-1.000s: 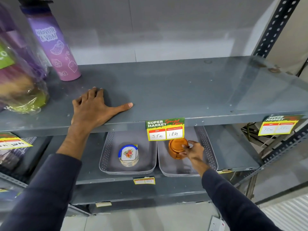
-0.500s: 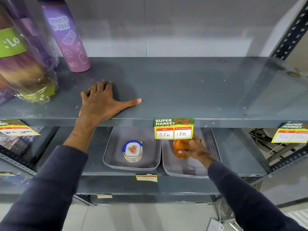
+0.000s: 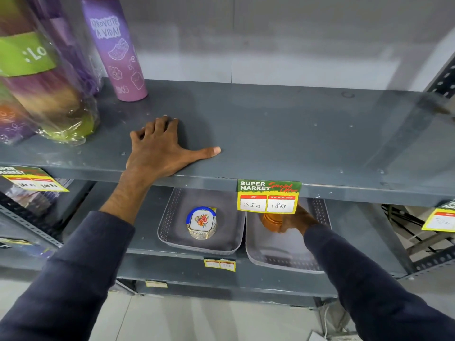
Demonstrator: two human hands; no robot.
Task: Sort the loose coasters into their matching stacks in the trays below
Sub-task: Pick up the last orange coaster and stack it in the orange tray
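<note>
On the lower shelf stand two grey trays side by side. The left tray (image 3: 170,225) holds a stack of white floral coasters (image 3: 202,223) with a blue rim. In the right tray (image 3: 278,260) is a stack of orange-brown coasters (image 3: 269,221), half hidden behind a price tag. My right hand (image 3: 299,221) reaches under the upper shelf and rests against that orange stack, its fingers curled around it. My left hand (image 3: 160,150) lies flat on the upper shelf (image 3: 295,134), fingers spread, holding nothing.
A purple bottle (image 3: 115,52) and wrapped purple-green bottles (image 3: 41,89) stand at the upper shelf's left. Price tags (image 3: 269,196) hang on the shelf's front edge. A slotted upright (image 3: 440,82) is at the right. A tiled floor lies below.
The view has shifted closer and to the left. My right hand has pushed further back under the shelf onto the orange stack. My left hand has stayed flat on the upper shelf.
</note>
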